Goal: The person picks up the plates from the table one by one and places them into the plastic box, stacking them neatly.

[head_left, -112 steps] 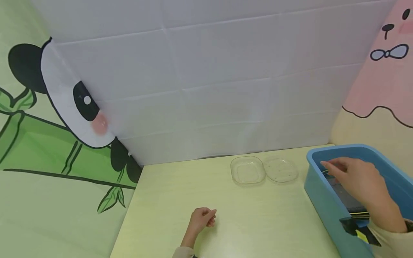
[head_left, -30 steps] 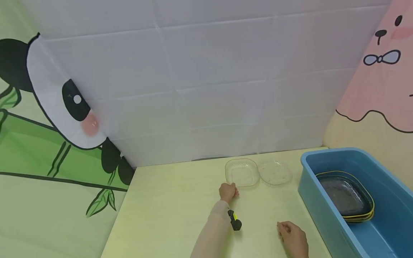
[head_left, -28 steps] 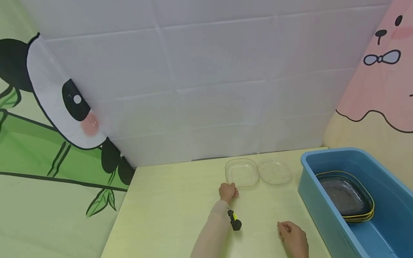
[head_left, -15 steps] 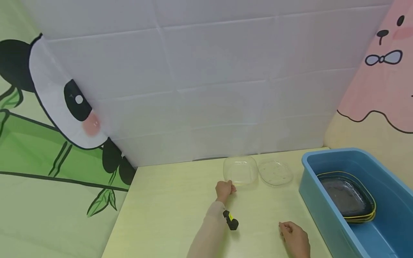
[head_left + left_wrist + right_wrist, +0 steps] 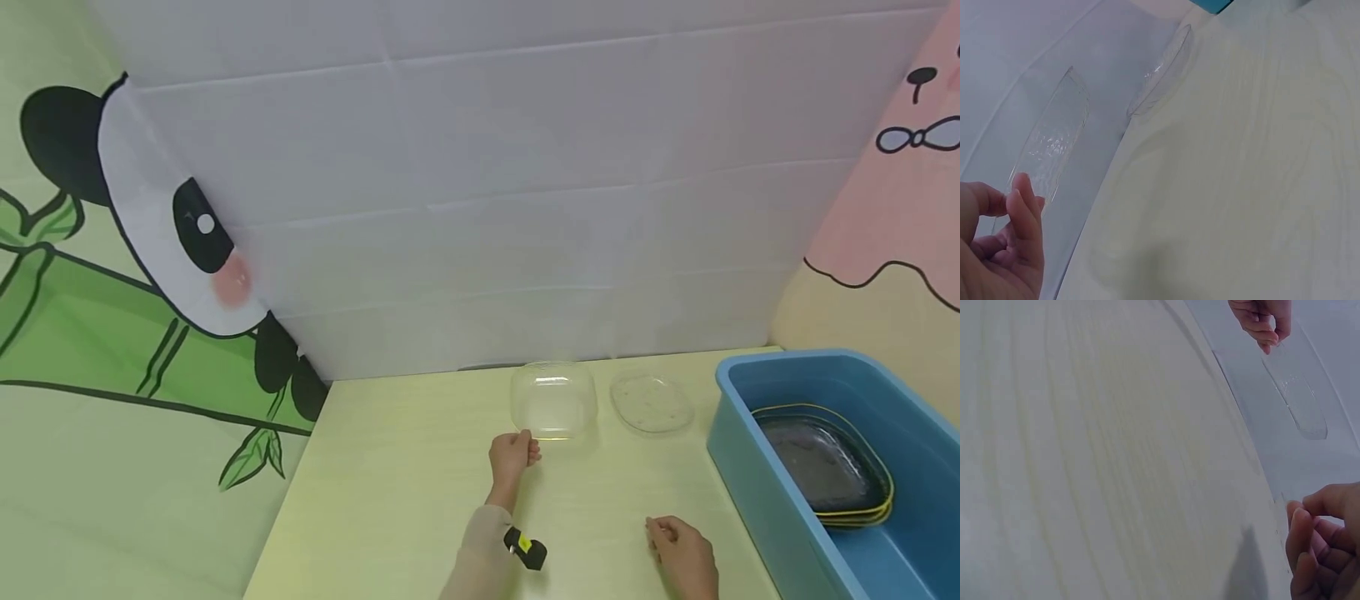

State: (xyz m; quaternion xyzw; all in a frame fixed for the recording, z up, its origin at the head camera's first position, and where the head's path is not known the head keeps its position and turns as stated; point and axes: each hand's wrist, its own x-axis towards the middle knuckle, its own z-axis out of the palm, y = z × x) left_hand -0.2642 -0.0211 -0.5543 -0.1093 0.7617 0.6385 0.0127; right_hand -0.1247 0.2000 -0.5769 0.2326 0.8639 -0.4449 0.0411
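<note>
My left hand (image 5: 510,458) pinches the near edge of a clear, square glass plate (image 5: 553,402) between thumb and fingers. In the left wrist view that plate (image 5: 1054,140) is tilted up off the table, against the pale backdrop. To its right lies a second clear plate (image 5: 651,404), rounder, flat on the table. My right hand (image 5: 684,556) hovers low over the near part of the table, left of the bin, its fingers loosely curled and holding nothing.
A blue plastic bin (image 5: 731,433) stands along the right side of the pale yellow table (image 5: 390,467). Inside it sits a stack of dark-looking glass plates (image 5: 825,462) with yellowish rims. A white cloth backdrop (image 5: 480,250) rises behind the table's far edge.
Earlier the right hand was over the bin, then came down beside it. The left hand reached the square plate, took its near edge, and has raised it and drawn it left from the rounder plate.
</note>
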